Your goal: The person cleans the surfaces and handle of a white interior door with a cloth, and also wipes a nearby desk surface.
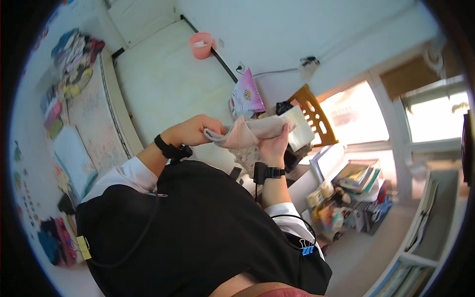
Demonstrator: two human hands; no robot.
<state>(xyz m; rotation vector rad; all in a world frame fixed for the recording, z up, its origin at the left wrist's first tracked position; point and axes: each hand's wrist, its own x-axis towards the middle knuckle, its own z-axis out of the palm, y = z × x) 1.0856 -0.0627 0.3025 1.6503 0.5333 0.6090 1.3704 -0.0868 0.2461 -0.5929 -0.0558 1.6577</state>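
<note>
A folded piece of cloth [241, 132], light grey with a pale pink part, is stretched between my two hands in front of my chest. My left hand [200, 129] is closed on its left end, with the fingers curled into the fold at the rim. At the right end, my right hand [275, 147] grips it from below, thumb up along the side. The fingers behind the cloth are hidden. I cannot make out what kind of garment or cloth it is.
A bed [94, 114] with piled clothes [74, 62] lies left. Ahead are a pink bin [201, 45], a pink-and-white bag [247, 94] and a brown chair [311, 116]. A cluttered desk with books [356, 178] stands right, beside a white shelf [435, 213].
</note>
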